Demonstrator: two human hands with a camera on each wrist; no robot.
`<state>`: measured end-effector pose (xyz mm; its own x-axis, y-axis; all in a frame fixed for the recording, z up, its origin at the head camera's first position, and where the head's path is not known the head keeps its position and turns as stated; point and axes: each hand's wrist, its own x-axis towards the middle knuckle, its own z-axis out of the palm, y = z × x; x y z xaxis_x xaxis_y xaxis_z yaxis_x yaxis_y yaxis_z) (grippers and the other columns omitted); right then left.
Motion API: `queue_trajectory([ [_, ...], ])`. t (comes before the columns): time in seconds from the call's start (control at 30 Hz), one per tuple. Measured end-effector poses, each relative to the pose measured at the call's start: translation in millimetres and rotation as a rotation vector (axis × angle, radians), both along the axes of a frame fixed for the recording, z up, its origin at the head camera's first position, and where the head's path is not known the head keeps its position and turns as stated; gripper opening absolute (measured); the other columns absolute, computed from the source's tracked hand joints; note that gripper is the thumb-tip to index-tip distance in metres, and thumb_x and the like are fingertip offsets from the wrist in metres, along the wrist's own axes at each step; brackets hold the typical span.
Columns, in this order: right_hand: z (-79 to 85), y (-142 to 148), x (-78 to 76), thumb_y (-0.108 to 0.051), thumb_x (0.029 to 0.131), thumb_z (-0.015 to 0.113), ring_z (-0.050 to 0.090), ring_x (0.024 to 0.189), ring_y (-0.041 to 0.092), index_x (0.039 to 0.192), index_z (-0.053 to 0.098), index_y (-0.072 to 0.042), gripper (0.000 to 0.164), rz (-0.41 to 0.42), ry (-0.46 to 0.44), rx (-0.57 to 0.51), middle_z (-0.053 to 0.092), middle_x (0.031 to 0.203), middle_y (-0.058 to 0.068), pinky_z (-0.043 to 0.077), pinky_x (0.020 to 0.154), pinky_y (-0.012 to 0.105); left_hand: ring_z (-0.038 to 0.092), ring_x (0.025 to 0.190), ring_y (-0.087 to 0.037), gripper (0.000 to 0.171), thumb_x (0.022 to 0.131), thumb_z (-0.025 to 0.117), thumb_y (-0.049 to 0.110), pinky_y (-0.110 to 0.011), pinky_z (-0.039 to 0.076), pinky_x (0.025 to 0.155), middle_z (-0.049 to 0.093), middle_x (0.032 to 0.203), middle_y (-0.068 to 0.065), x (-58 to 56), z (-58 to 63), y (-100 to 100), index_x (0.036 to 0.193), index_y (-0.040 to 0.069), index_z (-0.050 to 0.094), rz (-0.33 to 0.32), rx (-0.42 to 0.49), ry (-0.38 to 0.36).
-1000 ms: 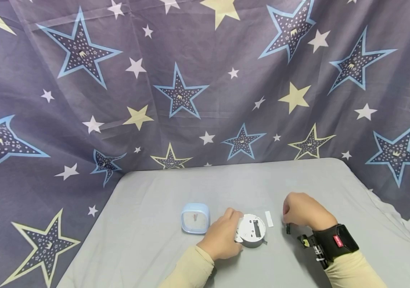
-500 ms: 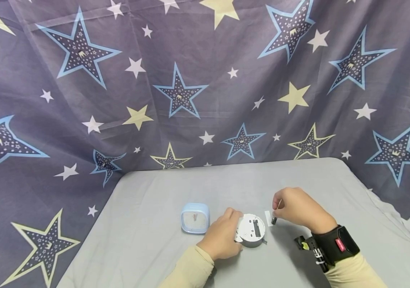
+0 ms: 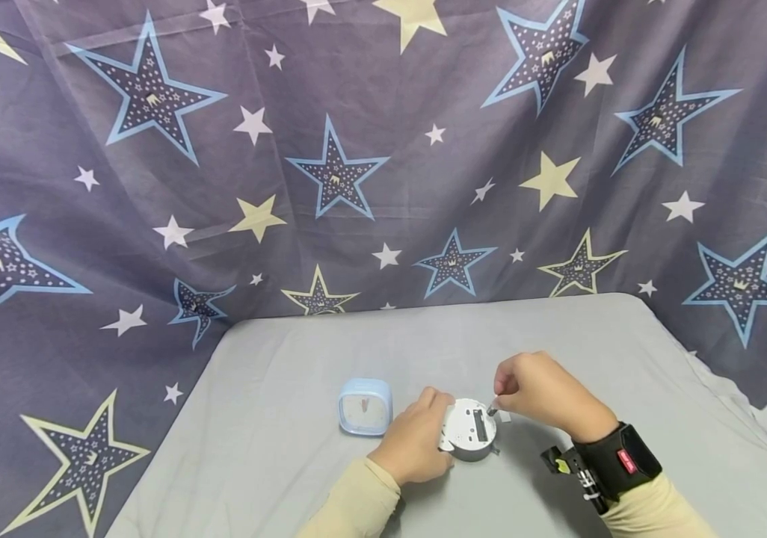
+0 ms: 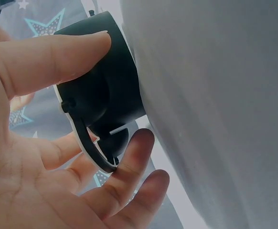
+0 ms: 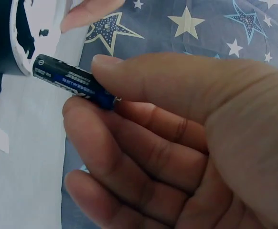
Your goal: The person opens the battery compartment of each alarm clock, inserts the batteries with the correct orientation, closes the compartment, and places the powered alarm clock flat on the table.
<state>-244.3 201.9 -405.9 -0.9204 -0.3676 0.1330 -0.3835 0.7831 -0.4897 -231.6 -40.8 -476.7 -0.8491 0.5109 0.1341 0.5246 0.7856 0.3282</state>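
My left hand holds a round clock by its side, white back up, with a dark battery slot showing. In the left wrist view, the thumb presses the clock's black side wall, and other fingers reach around its rim. My right hand pinches a dark blue cylindrical battery between thumb and fingers. One end of the battery points at the clock's rim, close to the white back. Beneath the right fingertips, a small white strip on the cloth is partly hidden.
A light blue square clock stands just left of my left hand. The grey cloth covers the tabletop. A star-patterned curtain hangs behind and along both sides.
My right hand has moved left with the battery, from beyond the white strip to the clock's right edge. The left hand and the round clock have stayed in place.
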Motion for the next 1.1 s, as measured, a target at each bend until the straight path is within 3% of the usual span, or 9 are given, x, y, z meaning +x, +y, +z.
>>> queue_trajectory([
  [0.27,-3.7,-5,0.9,-0.015,0.078,0.085,0.056,0.061,0.004,0.075,0.065,-0.024,0.021,0.038,0.019,0.004,0.063,0.064,-0.016,0.047,0.063,0.026,0.06,0.102,-0.011,0.087,0.062,0.09,0.021,-0.03,0.054,0.094,0.053,0.121,0.003,-0.8,0.7,0,0.14,0.013,0.051,-0.007,0.003,0.004],
  [1.1,-8.0,-16,1.9,-0.015,0.072,0.089,0.053,0.064,0.005,0.071,0.062,-0.026,0.029,0.051,0.021,0.054,0.06,0.065,-0.017,0.045,0.062,0.025,0.058,0.1,-0.01,0.088,0.062,0.09,0.019,-0.028,0.054,0.091,0.053,0.124,0.001,0.6,3.2,-1,0.141,0.011,0.051,-0.017,0.007,0.002],
])
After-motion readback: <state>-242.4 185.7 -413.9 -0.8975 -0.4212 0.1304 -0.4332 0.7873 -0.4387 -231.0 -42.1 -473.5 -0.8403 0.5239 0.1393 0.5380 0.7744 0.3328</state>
